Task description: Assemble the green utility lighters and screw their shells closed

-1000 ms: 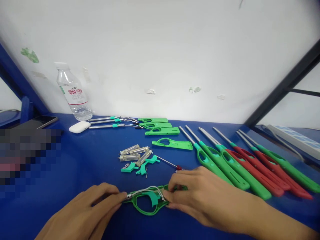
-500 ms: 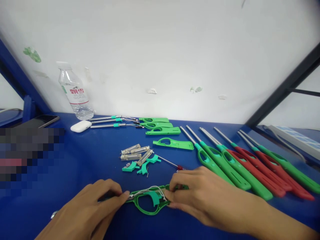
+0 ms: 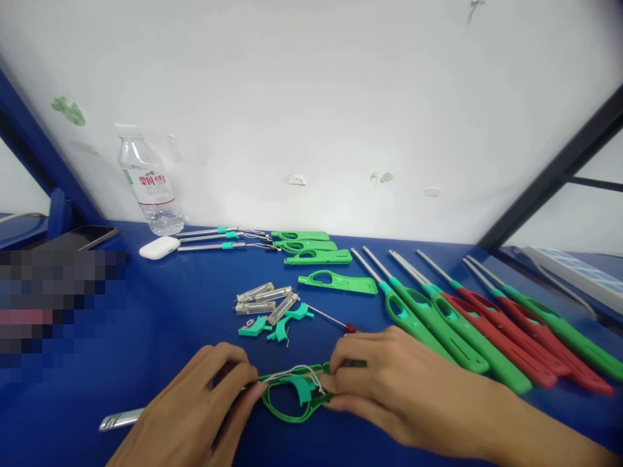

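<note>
Green lighter shell (image 3: 292, 397) lies bottom centre on the blue table (image 3: 170, 311), long axis left to right. Left hand (image 3: 204, 415) pinches its tube end, right hand (image 3: 403, 389) pinches the rear; both touch it, neither nearer. Above: four loose green shells (image 3: 318, 257), four clear cells (image 3: 256, 307). Right: six finished lighters (image 3: 438, 324), four green, two red

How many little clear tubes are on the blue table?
4. In one bunch: one clear tube at back left, one at back right, one at front left, one slanted at front right. None seems hidden.
</note>
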The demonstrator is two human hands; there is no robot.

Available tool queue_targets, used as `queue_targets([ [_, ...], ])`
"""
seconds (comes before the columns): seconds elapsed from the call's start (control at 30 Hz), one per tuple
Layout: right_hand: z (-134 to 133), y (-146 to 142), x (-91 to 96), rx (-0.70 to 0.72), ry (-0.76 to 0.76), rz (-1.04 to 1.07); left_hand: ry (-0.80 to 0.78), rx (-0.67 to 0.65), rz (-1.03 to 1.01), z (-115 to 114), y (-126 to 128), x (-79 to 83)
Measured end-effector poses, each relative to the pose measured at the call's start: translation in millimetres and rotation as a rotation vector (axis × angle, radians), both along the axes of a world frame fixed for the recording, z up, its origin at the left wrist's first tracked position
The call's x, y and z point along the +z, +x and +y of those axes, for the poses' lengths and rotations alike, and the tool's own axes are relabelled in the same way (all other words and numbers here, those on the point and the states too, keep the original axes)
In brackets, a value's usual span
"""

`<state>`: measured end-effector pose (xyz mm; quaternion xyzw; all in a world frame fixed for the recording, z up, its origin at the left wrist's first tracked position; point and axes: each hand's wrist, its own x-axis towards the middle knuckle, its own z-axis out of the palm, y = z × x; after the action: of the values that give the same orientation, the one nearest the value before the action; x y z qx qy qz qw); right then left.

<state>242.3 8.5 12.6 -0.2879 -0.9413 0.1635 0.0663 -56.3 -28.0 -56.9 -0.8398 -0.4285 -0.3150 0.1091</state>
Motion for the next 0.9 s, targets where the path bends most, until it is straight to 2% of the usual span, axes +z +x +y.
queue_targets([
  [0.13,-1.7,-2.1,-1.6,-0.066,-0.035,0.038,0.032,-0.011,-0.002,2.9,7.3,-1.5],
  [0.3,-1.8,-7.3,-10.0,-0.197,-0.048,0.111,-0.098,-0.072,-0.051,1.4,10.8,-6.9],
  [0.47,-2.8,-11.5,-18.6,-0.151,0.025,0.049,-0.153,-0.063,-0.053,-1.6,14.2,4.5],
  [0.57,-2.7,-12.3,-19.6,-0.131,0.015,0.015,-0.171,-0.047,-0.035,-2.5,16.5,9.9],
  [0.77,-0.7,-13.5,-17.0,-0.124,-0.016,0.011,-0.13,-0.07,-0.03,0.2,18.3,5.5],
  [0.9,-0.5,-13.5,-16.1,-0.125,-0.051,0.019,-0.177,-0.047,-0.03,-0.7,19.3,7.9],
])
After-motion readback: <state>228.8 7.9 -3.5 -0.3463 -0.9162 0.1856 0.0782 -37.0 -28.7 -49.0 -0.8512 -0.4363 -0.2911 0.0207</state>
